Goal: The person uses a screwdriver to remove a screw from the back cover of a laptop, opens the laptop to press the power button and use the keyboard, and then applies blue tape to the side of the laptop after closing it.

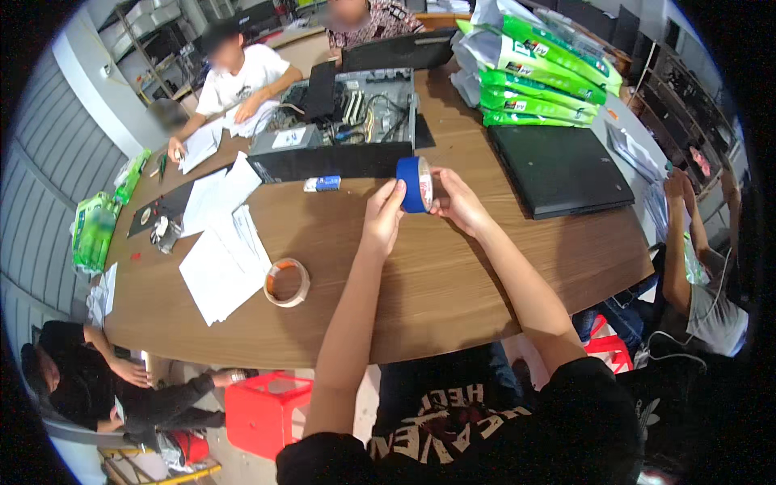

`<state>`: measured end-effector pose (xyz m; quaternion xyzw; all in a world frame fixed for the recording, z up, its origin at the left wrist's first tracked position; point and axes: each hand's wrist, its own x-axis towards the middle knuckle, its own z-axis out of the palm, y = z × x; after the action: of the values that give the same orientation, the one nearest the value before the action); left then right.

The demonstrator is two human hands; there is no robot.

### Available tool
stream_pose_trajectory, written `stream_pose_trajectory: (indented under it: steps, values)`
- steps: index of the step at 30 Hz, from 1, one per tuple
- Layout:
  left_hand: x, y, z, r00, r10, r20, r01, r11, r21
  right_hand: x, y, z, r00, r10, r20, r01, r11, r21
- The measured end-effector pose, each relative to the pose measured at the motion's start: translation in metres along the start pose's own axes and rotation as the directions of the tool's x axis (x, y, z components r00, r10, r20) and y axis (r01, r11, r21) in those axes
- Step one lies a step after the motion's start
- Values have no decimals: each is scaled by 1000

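Observation:
Above the wooden table, I hold a roll of blue tape (411,184) on edge between both hands. My left hand (383,218) is closed on its left side, with the thumb pressed against the blue band. The fingers of my right hand (463,207) are bent against the roll's right side, by the pale label inside the ring. Beyond the roll lies an opened desktop computer case (331,159) with boards and cables exposed. A small blue-and-white packet (322,184) rests in front of the case. A beige tape roll (289,302) lies flat to the left of my left forearm.
Loose white papers (222,271) cover the table's left part. At the right are a black laptop (558,171) and stacked green packages (541,89). Several people are around the table; one in white (242,77) handles papers. A red stool (263,412) stands below the near edge.

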<state>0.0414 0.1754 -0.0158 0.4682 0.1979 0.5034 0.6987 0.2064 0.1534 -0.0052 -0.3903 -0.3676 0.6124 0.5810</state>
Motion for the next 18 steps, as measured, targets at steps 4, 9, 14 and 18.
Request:
stream_pose_trajectory:
  steps: [4, 9, 14, 18]
  values:
    - [-1, -2, 13, 995, -93, 30, 97, 981, -165, 5, 14, -15, 946, -322, 39, 313, 875, -369]
    - [0, -11, -2, 994, -26, 108, 67, 914, -399, 2, 6, -19, 990, -137, 32, 140, 952, -271]
    - [1, -12, 4, 996, -16, 85, 51, 902, -428, 0, 10, -20, 994, -92, 62, 91, 996, 20]
    - [3, -16, 2, 992, -51, -112, 0, 910, -414, -2, 11, -7, 945, -262, 197, 301, 932, -204]
